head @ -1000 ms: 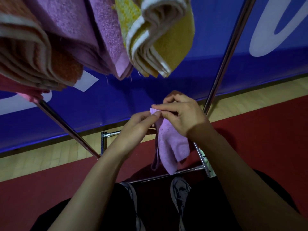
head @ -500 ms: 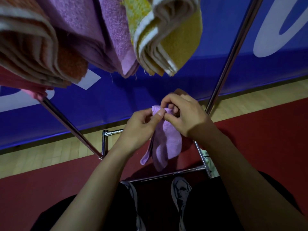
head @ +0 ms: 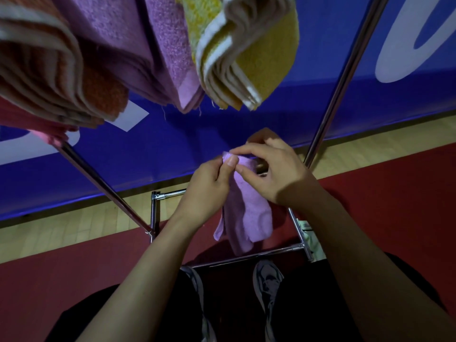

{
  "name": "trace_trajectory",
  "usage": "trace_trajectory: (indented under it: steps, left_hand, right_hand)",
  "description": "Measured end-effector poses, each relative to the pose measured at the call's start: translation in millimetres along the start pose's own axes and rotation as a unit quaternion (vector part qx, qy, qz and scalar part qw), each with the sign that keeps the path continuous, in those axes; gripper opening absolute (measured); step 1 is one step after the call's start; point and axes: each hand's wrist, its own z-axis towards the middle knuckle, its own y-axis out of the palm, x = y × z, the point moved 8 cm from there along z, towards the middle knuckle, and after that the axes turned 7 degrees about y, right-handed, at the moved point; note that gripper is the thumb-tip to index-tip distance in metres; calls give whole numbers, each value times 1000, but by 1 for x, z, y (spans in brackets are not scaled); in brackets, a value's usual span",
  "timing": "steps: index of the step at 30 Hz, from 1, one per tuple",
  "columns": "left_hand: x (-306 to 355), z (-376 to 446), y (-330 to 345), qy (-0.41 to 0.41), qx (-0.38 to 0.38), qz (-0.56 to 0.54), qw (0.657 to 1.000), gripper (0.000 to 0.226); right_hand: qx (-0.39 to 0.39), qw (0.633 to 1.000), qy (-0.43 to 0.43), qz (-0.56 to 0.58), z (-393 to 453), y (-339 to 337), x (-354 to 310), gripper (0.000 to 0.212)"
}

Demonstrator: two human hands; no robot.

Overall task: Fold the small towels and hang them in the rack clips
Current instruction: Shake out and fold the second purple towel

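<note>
The left hand (head: 209,191) pinches the top edge of a small lilac towel (head: 246,218) between thumb and forefinger, the thumbnail facing the camera, and the right hand (head: 276,174) closes its thumb and fingers on that same top edge just beside it, so both hands grip the cloth at one point. From the fingers the towel hangs straight down in loose, doubled layers, its lower corners free in the air above the lower crossbar (head: 246,256) of a chrome rack and clear of the floor. Overhead, near the top of the view, folded towels hang in a row: an orange one (head: 61,70) at the left with a pink one (head: 53,137) below it, a purple one (head: 153,50) in the middle and a yellow one with white bands (head: 246,58) to the right; whatever holds them is out of sight. Two slanting rack poles (head: 345,77) frame the hands. Beyond stands a blue banner with white shapes (head: 246,134), then a strip of pale wooden floor (head: 74,225) and a red floor area (head: 394,206). Both forearms reach forward and up from the bottom corners, wrists meeting at the centre, above grey shoes (head: 267,280).
</note>
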Motion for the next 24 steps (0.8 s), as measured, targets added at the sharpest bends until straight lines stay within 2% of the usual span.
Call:
trace_trajectory:
  steps: [3, 6, 11, 14, 17, 22, 24]
  left_hand:
    - [4, 0, -6, 25, 9, 30, 999, 36]
    - [10, -2, -11, 51, -1, 54, 997, 36]
    - [13, -4, -14, 92, -60, 58, 992, 46]
    - [15, -5, -17, 96, -66, 59, 991, 50]
    - [16, -6, -21, 110, -49, 70, 990, 43]
    - [14, -6, -36, 102, 26, 100, 989, 33]
    - [8, -5, -44, 93, 57, 109, 988, 31]
  right_hand:
    - [-46, 998, 43, 24, 0, 3, 10, 25]
    - [-135, 983, 117, 52, -8, 15, 23, 45]
    - [-191, 975, 98, 55, -12, 21, 20, 66]
    - [-251, 962, 104, -15, -18, 31, 27, 45]
    - [-293, 948, 121, -25, -22, 35, 31, 38]
    - [-285, 949, 133, -6, -21, 26, 33, 18]
    - [-259, 956, 136, 20, -19, 19, 34, 20]
